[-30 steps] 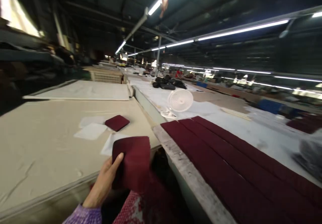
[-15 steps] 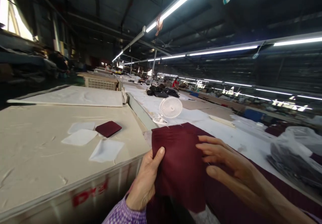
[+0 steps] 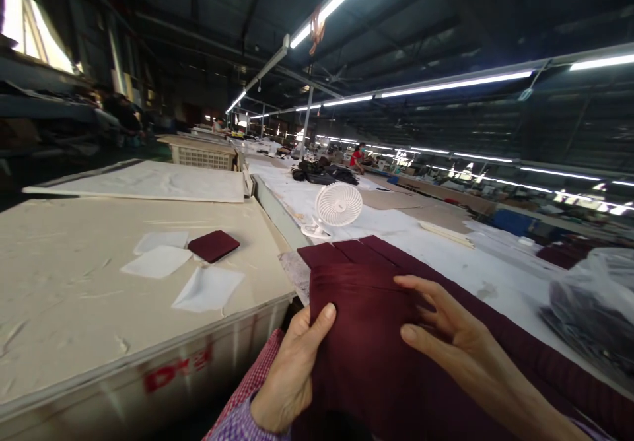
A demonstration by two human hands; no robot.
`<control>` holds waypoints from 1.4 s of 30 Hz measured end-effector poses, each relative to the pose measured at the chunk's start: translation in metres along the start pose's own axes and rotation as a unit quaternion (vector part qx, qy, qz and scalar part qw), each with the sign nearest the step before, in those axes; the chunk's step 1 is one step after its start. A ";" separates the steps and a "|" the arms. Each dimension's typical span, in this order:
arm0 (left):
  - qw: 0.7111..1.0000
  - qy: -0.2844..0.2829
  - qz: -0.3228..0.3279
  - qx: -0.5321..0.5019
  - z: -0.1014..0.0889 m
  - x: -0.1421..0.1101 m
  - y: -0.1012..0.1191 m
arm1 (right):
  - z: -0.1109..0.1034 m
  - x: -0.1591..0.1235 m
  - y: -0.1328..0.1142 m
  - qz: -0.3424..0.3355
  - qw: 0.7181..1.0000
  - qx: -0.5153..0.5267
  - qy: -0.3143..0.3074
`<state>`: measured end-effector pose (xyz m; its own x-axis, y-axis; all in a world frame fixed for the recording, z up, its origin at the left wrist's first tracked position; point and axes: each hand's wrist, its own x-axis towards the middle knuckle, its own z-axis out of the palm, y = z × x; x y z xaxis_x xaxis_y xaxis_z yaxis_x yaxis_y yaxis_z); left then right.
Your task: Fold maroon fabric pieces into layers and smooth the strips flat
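Observation:
My left hand [image 3: 292, 368] grips the left edge of a dark red fabric piece [image 3: 361, 342], thumb on top, held low in front of me. My right hand [image 3: 450, 342] lies with its fingers stretched flat on the right side of the same piece. Beneath and beyond it, long dark red fabric strips [image 3: 520, 355] run along the white cutting table [image 3: 446, 249]. On the beige board [image 3: 74, 269] to the left lies a small folded dark red piece [image 3: 213, 245] among three white patches [image 3: 208, 289].
A small white fan [image 3: 338, 206] stands on the white table behind the strips. Dark bags [image 3: 321, 173] lie farther back. A clear plastic bag with dark contents [image 3: 594, 309] sits at the right. A slatted crate [image 3: 203, 154] and a person in red [image 3: 355, 158] are far off.
My left hand carried the dark red piece from beside the beige board over the strips on the right. My right hand came in and lies flat on it; the piece now sits lower.

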<state>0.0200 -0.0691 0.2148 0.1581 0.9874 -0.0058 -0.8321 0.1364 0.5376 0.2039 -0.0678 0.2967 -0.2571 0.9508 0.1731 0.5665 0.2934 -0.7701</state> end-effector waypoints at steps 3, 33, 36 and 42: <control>1.000 0.012 -0.002 0.000 -0.002 0.003 0.001 | 0.002 0.002 0.004 -0.029 0.999 -0.027 0.016; 1.000 -0.016 0.017 0.005 -0.006 0.008 -0.003 | 0.019 0.030 -0.003 0.056 0.987 0.113 -0.099; 1.000 -0.013 0.015 0.005 -0.006 0.009 -0.005 | 0.018 0.030 0.003 0.053 0.993 0.067 -0.083; 1.000 -0.006 0.008 -0.002 -0.006 0.008 -0.006 | 0.015 0.032 0.006 0.030 0.998 0.010 -0.051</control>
<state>0.0229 -0.0613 0.2061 0.1508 0.9885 0.0124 -0.8366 0.1209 0.5343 0.1872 -0.0371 0.2885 -0.3025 0.9511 0.0631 0.5676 0.2329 -0.7896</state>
